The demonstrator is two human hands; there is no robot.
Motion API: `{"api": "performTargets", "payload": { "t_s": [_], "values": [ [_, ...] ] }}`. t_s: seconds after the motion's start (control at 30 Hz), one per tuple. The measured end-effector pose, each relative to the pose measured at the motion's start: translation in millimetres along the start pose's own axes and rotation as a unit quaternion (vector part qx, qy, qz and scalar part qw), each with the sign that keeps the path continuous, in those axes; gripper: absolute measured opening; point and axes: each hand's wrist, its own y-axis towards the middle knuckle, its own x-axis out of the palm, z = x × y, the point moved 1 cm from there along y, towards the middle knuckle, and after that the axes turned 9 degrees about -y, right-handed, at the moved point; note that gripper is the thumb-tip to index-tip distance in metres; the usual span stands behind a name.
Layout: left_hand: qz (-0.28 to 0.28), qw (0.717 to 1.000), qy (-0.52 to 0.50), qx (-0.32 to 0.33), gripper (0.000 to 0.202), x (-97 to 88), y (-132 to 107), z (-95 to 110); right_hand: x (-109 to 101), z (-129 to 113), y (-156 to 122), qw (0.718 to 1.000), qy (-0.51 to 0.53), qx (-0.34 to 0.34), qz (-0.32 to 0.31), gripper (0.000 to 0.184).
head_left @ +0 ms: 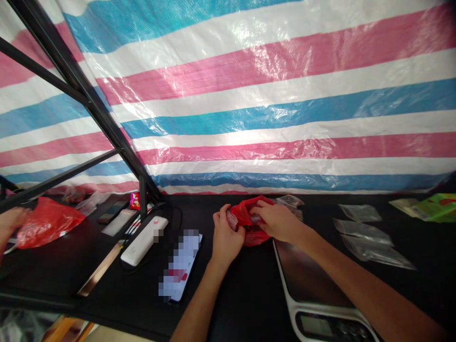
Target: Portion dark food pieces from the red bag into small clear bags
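Note:
A crumpled red plastic bag (257, 239) sits on the black table with its mouth open, small dark contents showing inside. My left hand (228, 237) is closed on the left side of its rim, next to a bunched, clear-looking piece of plastic. From the right, my right hand (280, 221) curls its fingers over the opposite rim; its fingertips are partly hidden in the opening. Below my right forearm lies a digital scale (309, 275) with a dark flat plate and a display at its front. A small clear bag (290, 202) lies just behind my right hand.
Clear zip bags (366, 232) and a green packet (438, 207) lie on the right. To the left are a lit phone (181, 266), a white power strip (144, 241) with cables and a black metal frame (103, 123). Another person's hand (12, 221) is beside a second red bag (50, 223).

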Motion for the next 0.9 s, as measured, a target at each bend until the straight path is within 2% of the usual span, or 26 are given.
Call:
{"api": "performTargets", "payload": {
  "t_s": [0.07,0.17,0.23,0.3,0.43,0.53,0.7,0.9],
  "values": [
    [-0.033,0.999,0.036,-0.023,0.069,-1.2,-1,-1,-3,1,1,1.0,-0.016,0.004,0.009,0.036],
    [-0.034,0.997,0.061,-0.041,0.047,-4.2,1,-3,-5,2,3,0.999,-0.046,0.027,-0.01,0.033],
    [-0.013,0.998,0.039,-0.041,0.031,-5.8,3,-3,-6,2,3,0.997,-0.058,0.04,-0.025,0.032],
    [-0.003,0.999,-0.029,-0.033,0.025,-5.3,6,-3,-7,2,2,0.998,-0.054,0.035,-0.021,0.033],
    [-0.001,0.98,-0.198,-0.035,0.021,0.1,11,-1,-6,-1,-2,1.0,-0.027,0.005,-0.009,0.034],
    [0.016,0.965,-0.255,-0.06,0.023,2.8,13,-1,-5,-2,-5,0.999,0.002,-0.023,-0.032,0.032],
    [0.025,0.963,-0.254,-0.086,0.023,2.8,11,-4,-2,-4,-4,0.998,0.021,-0.039,-0.047,0.03],
    [-0.031,0.971,-0.227,-0.072,0.019,7.8,9,-7,-4,-7,-4,0.998,-0.003,-0.021,-0.059,0.024]
  ]
}}
